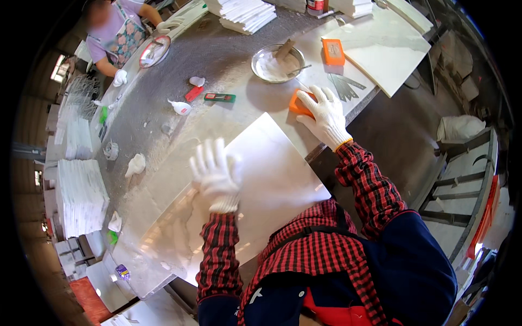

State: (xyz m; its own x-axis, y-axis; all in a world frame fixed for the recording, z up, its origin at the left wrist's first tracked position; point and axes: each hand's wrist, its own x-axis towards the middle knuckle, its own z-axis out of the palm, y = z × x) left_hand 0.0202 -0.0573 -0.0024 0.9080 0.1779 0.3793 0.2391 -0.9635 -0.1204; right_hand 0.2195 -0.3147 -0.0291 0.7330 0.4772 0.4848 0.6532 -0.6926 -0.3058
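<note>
A polished white stone slab (272, 163) with grey veins lies on the worktable in front of me. Over its left part hovers or rests my left hand (215, 171), in a white knit glove, fingers spread and blurred, holding nothing visible. At the table's right edge my right hand (324, 114), gloved the same way, has its fingers round an orange block (300, 104), partly covered by the glove. Just beyond are a metal bowl (277, 64) of white paste with a scraper in it, several flat metal scraper blades (346, 87) and a second orange block (333, 52).
Farther left on the worktable (163, 114) lie a green-and-black tool (219, 98), a red piece (193, 93) and a small white bottle (180, 107). Stacked white tiles (81, 198) stand at left. Across the table, a gloved person (122, 38) works beside a plate (155, 52).
</note>
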